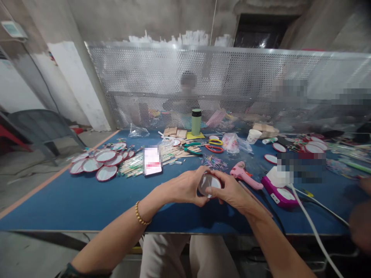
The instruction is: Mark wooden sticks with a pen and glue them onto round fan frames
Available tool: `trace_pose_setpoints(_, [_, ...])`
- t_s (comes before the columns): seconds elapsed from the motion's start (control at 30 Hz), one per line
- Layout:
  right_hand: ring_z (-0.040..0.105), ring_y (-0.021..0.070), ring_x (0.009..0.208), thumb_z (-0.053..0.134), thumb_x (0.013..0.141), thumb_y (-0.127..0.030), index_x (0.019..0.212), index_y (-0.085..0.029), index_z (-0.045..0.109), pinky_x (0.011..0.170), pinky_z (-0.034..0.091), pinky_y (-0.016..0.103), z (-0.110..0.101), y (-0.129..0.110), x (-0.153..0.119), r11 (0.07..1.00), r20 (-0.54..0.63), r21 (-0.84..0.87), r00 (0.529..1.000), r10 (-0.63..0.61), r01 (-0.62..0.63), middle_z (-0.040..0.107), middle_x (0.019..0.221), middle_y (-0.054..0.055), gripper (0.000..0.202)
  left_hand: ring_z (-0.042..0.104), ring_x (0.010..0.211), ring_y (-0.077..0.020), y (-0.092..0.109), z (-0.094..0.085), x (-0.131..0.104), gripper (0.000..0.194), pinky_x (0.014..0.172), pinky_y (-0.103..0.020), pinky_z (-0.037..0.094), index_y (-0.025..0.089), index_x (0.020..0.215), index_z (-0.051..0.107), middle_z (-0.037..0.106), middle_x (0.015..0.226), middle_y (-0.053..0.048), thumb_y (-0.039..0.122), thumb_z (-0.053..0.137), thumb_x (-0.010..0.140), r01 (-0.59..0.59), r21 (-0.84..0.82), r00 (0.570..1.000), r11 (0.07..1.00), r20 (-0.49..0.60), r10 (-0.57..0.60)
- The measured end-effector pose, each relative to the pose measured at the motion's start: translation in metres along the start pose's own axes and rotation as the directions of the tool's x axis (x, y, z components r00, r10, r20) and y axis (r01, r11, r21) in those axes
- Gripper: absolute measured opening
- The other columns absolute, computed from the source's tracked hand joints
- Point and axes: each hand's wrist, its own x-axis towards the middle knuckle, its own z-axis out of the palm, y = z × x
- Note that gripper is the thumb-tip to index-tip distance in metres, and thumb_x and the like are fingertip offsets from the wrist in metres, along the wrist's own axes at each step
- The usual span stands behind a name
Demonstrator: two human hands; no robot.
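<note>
Between my two hands, just above the front of the blue table, is a round disc with a pale, shiny face. My left hand is closed around its left edge, thumb below. From the other side, my right hand grips the disc, its thumb pressed on the face. The fingers hide most of the rim. Right of my hands lies a pink glue gun. Behind them are a heap of small coloured bands and red-handled pliers.
Red-rimmed round discs are piled at left, beside thin sticks and a phone. A green bottle and paper cup stand behind. At right are a purple power strip and cables. Behind a perforated metal screen, people sit.
</note>
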Motion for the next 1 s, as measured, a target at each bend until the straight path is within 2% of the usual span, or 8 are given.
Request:
trace_pose_setpoints(0.1, [0.052,0.0103,0.051,0.072,0.072,-0.037,0.112,-0.021,0.066,0.039,0.042,0.02,0.002,-0.002,-0.001,0.999,-0.028,0.033,1.0,0.006,-0.005,0.064,0.077,-0.001,0.044,0.061,0.076,-0.0192,0.001,0.0,0.0,0.047,0.062,-0.027,0.041,0.018,0.115,0.046,0.065,0.092,-0.005,0.029,0.068,0.075,0.002,0.0,1.0,1.0,-0.018,-0.002])
trace_pose_setpoints(0.23, [0.047,0.0089,0.047,0.071,0.072,-0.041,0.111,-0.018,0.068,0.039,0.041,0.021,0.003,-0.003,-0.002,0.999,-0.048,0.049,0.999,0.0,0.002,0.063,0.072,-0.001,0.045,0.061,0.075,-0.0184,0.002,0.0,0.0,0.049,0.061,-0.026,0.041,0.019,0.115,0.046,0.065,0.091,-0.004,0.026,0.069,0.072,0.0,0.004,1.0,1.0,-0.021,0.0])
trace_pose_setpoints(0.57, [0.047,0.0096,0.048,0.075,0.071,-0.044,0.117,-0.019,0.069,0.04,0.041,0.022,0.004,0.0,-0.006,0.988,-0.079,0.155,0.997,-0.017,0.029,0.063,0.073,-0.001,0.052,0.062,0.083,-0.0216,0.0,-0.002,0.001,0.052,0.069,-0.03,0.046,0.018,0.119,0.048,0.065,0.099,-0.007,0.029,0.067,0.072,-0.024,0.016,1.0,1.0,-0.014,0.024])
trace_pose_setpoints(0.8, [0.048,0.0108,0.048,0.077,0.067,-0.04,0.101,-0.019,0.074,0.041,0.041,0.023,0.006,0.001,-0.003,0.985,-0.101,0.172,0.995,-0.008,0.025,0.063,0.068,-0.002,0.039,0.063,0.084,-0.0204,-0.004,0.001,0.002,0.056,0.073,-0.03,0.048,0.018,0.126,0.048,0.066,0.107,-0.008,0.024,0.063,0.073,-0.097,0.02,0.995,0.995,-0.025,0.097])
trace_pose_setpoints(1.0, [0.053,0.0118,0.052,0.077,0.066,-0.033,0.1,-0.019,0.075,0.047,0.045,0.025,0.012,-0.001,0.0,0.966,-0.151,0.255,0.989,0.0,0.039,0.069,0.072,-0.002,0.037,0.064,0.087,-0.0228,-0.005,0.003,0.002,0.049,0.073,-0.031,0.049,0.017,0.118,0.051,0.067,0.103,-0.009,0.025,0.065,0.072,-0.089,0.061,0.992,0.994,-0.085,0.094])
